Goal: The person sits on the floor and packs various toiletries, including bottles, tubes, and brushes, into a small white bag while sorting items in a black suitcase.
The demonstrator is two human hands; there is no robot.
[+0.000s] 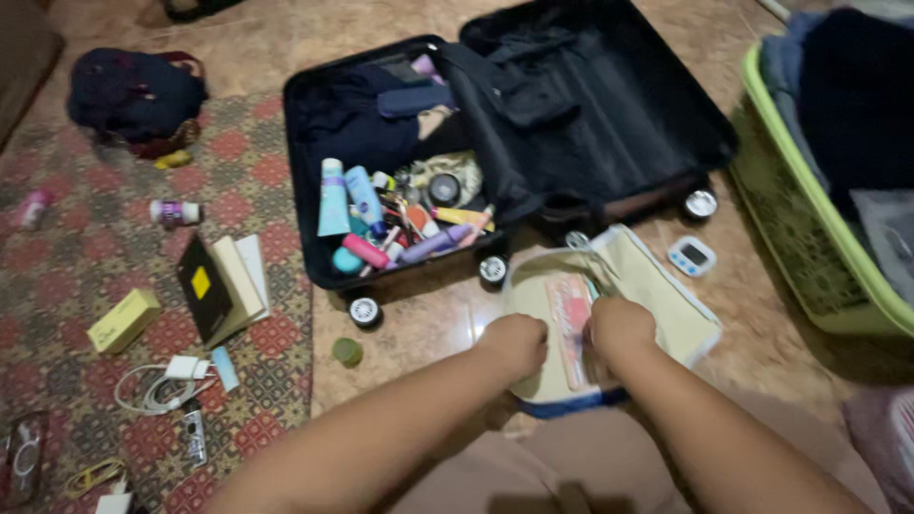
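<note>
Both my hands are at a cream zip pouch with blue trim that lies open on the tiled floor in front of me. My left hand grips the pouch's left edge with closed fingers. My right hand is closed on the pouch opening, over a flat pink packet that sits inside it. Just beyond the pouch lies an open black suitcase whose left half holds dark clothes and several tubes and bottles of toiletries.
A green laundry basket with clothes stands at the right. A small white digital timer lies by the pouch. On the patterned rug at left lie books, a yellow box, a white charger with cable, a dark bag and a green lid.
</note>
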